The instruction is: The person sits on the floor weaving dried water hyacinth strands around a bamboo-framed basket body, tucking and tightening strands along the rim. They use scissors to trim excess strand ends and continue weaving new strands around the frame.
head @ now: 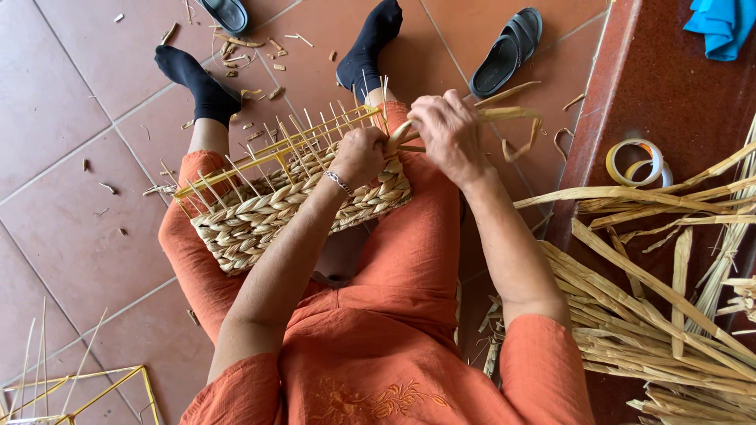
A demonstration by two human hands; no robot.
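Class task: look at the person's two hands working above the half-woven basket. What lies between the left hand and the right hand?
In the head view, only flat straw strands bridge the left hand and right hand, above the basket.

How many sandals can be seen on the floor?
2. One dark sandal lies whole on the tiles right of the sock-clad feet. The other sandal is at the top edge, partly cut off by the frame. More could lie outside the view.
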